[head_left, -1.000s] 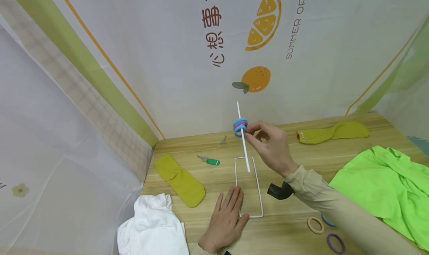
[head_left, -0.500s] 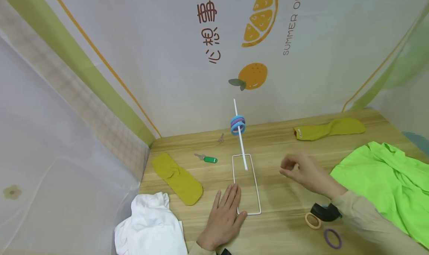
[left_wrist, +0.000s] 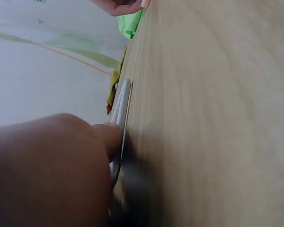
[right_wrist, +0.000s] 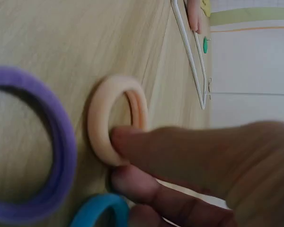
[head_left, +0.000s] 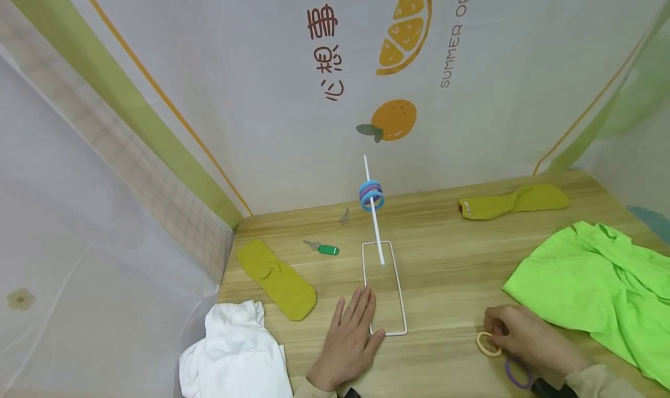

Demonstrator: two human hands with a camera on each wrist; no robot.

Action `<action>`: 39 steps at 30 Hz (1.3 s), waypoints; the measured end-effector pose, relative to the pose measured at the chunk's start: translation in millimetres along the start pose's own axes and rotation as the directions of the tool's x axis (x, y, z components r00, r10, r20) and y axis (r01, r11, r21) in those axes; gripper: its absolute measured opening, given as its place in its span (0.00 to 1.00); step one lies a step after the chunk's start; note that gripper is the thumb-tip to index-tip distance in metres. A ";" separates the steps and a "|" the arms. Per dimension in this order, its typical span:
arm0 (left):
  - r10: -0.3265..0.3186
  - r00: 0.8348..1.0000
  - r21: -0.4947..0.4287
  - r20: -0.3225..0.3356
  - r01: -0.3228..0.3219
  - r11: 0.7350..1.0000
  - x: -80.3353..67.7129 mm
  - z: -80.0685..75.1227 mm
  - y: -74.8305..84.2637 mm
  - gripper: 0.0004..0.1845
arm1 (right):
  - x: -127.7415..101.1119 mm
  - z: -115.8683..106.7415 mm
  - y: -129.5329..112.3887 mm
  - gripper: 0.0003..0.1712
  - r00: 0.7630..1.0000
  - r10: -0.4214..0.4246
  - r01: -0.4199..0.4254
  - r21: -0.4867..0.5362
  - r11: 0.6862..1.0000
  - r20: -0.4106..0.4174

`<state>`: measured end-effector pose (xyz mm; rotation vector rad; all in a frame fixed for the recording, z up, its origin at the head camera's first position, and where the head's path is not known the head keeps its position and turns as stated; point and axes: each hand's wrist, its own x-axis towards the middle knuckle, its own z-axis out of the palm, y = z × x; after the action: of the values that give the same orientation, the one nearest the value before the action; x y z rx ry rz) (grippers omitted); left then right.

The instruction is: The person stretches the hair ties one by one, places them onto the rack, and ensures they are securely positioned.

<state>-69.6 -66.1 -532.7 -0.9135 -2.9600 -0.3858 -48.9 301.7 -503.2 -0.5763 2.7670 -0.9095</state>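
The right hand (head_left: 523,335) pinches the beige ring (head_left: 487,344) lying on the worktop (head_left: 445,270), touching the purple ring (head_left: 515,373) near the front edge; the green cloth (head_left: 591,293) crowds its right. The left hand (head_left: 352,343) lies flat, fingers spread, on the white wire stand (head_left: 400,305); bare wood lies between the hands.

Wire stand (head_left: 384,287) sits mid-surface (head_left: 445,258). Left of stand: key (head_left: 323,248), sock (head_left: 277,279), cloth (head_left: 235,351). Right of stand: ring (head_left: 487,344) near front edge, garment (head_left: 591,287) beyond it. Second sock (head_left: 513,202) behind-right. Stacked rings (head_left: 371,195) on stand's rod.
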 end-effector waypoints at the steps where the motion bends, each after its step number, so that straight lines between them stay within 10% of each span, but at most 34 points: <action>1: 0.000 1.000 -0.005 0.000 0.000 1.000 0.0 0.5 -0.1 0.35 | 0.0 0.7 -0.2 0.15 1.000 -0.002 0.002 0.000 1.000 -0.003; 15: 0.005 1.000 -0.009 -0.016 -0.005 1.000 -0.9 1.1 0.6 0.34 | 9.8 -2.3 -21.1 0.15 0.993 0.044 -0.046 -0.024 0.999 -0.109; 23: -0.003 1.000 -0.002 -0.008 0.003 1.000 -1.6 2.5 -1.2 0.35 | 33.1 -21.4 -61.5 0.14 0.956 -0.116 0.124 0.013 0.992 -0.269; 32: 0.016 0.999 0.034 -0.049 -0.014 0.999 -0.7 0.7 -0.7 0.34 | 67.9 -50.1 -129.9 0.18 0.784 -0.400 0.488 0.073 0.870 -0.475; 39: 0.005 1.000 0.028 -0.028 -0.004 1.000 0.3 0.0 -0.9 0.35 | 83.4 -63.2 -172.6 0.05 0.535 -0.570 0.808 0.181 0.561 -0.624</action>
<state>-70.3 -66.6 -532.9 -0.9041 -2.9301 -0.3530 -89.5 173.5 -352.6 -1.6640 2.4684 -2.0929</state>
